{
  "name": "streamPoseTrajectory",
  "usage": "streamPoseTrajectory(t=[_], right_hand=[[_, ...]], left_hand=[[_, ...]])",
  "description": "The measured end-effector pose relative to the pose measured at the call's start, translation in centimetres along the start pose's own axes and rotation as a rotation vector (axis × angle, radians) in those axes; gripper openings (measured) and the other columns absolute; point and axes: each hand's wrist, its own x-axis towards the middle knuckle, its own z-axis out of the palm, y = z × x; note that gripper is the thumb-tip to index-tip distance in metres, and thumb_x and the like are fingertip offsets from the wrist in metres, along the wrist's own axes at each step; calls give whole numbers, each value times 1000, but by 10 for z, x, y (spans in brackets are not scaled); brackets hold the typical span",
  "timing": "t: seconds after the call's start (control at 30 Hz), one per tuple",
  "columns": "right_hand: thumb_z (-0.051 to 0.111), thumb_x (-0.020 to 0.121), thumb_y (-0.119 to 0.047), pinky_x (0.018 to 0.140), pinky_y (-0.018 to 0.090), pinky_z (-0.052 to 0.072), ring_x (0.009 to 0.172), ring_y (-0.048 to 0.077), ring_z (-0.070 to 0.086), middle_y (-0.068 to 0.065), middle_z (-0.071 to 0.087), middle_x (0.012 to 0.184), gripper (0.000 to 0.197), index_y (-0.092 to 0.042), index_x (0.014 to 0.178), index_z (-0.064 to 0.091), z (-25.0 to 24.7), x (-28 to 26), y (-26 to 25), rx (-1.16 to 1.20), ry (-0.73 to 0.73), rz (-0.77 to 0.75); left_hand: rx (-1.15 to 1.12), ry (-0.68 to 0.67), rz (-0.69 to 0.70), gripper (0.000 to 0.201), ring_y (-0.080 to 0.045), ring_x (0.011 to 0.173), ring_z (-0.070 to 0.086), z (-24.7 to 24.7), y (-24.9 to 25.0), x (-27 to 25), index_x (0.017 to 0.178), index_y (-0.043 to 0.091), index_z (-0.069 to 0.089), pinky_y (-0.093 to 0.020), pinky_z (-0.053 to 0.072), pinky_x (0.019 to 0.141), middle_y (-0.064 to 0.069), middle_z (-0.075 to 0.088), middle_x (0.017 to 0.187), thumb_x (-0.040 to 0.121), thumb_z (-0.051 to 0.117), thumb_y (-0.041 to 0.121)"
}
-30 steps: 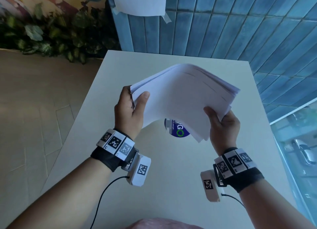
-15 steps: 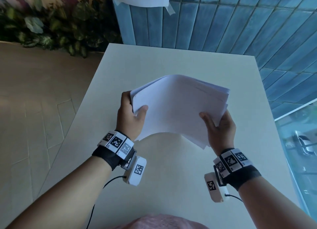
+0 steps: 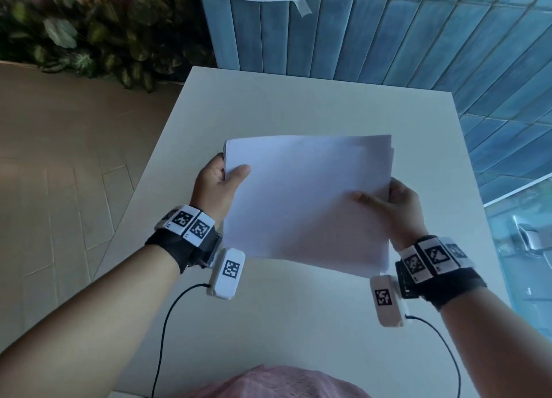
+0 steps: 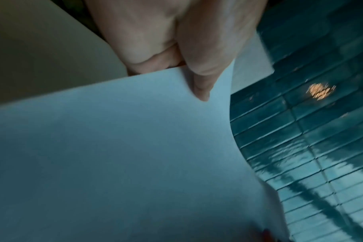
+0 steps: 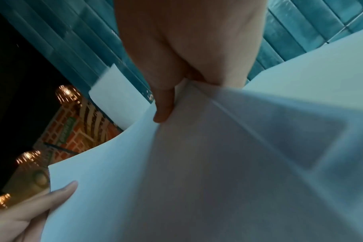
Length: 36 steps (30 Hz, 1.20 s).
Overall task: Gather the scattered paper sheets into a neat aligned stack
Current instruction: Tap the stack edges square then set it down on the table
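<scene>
The table (image 3: 298, 323) carries nothing visible. The stack (image 3: 307, 200) is held above its middle: left hand (image 3: 213, 188) pinches at nine o'clock, right hand (image 3: 397, 206) at three. Likely squaring stage; next, tap the staggered right edges flush and lay it down.

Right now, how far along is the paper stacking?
Done: the sheets are gathered into one paper stack, with no loose sheet visible on the table. In hand: left hand and right hand each pinch a side edge, holding it above the table. Left: the right edge shows slightly offset sheets, so squaring up and setting down remain.
</scene>
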Motion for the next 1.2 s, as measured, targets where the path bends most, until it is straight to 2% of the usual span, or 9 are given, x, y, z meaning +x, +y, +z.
streamPoseTrajectory(t=[0.13,0.23,0.4,0.53,0.73,0.87,0.97,1.1,1.2], right_hand=[[80,74,-12,63,27,51,74,21,65,5,69,86,25,-10,94,65,14,-3,30,-114,-18,78],[77,77,-16,63,27,43,79,25,61,6,65,89,28,-8,100,62,17,-4,47,-262,1,130],[72,80,-7,77,31,46,90,22,58,14,68,111,41,-5,119,59,17,-7,68,-241,43,250],[70,81,-11,79,34,49,88,24,60,13,69,111,40,-6,119,59,20,-11,73,-271,81,276],[67,87,-26,79,35,49,90,25,61,11,66,113,48,-15,131,52,20,-15,67,-324,25,263],[71,84,-24,90,42,50,109,32,61,14,62,124,64,-12,140,44,20,-19,63,-346,-54,294],[72,81,-13,88,35,46,113,32,59,15,61,127,64,-6,138,44,21,-19,63,-360,-53,330],[72,78,-7,81,33,46,99,30,61,14,64,119,59,-10,133,49,19,-18,64,-334,-10,339],[72,78,-11,71,28,40,85,24,56,9,65,109,55,-17,129,51,17,-15,64,-367,-13,316]], left_hand=[[247,-38,-89,17,-22,97,65,8,-30,-3,108,19,58,-35,51,87,2,68,103,92,56,27],[210,-25,-237,27,-27,96,66,8,-45,0,104,17,56,-44,53,90,-3,69,101,81,64,30],[62,-116,-468,45,-33,101,66,-7,-70,-3,115,5,59,-52,48,99,-14,69,105,72,70,-4],[222,-193,-414,51,-29,96,69,-9,-73,-12,127,17,53,-46,53,93,-7,72,101,82,64,-4],[66,-129,-449,79,-24,106,66,-8,-78,-16,148,25,32,-43,50,96,-5,70,113,80,69,10],[51,-160,-468,37,-32,104,65,-6,-79,-26,124,2,56,-46,50,97,-18,65,120,88,56,-7],[53,-118,-473,20,-38,103,66,-3,-81,-29,102,6,65,-53,50,95,-20,69,111,86,59,-5],[75,-102,-472,35,-35,103,65,0,-76,-31,116,14,50,-54,51,94,-14,67,113,86,61,2],[254,-205,-420,40,-35,98,66,-2,-70,-32,112,31,38,-54,54,87,-7,67,107,80,59,19]])
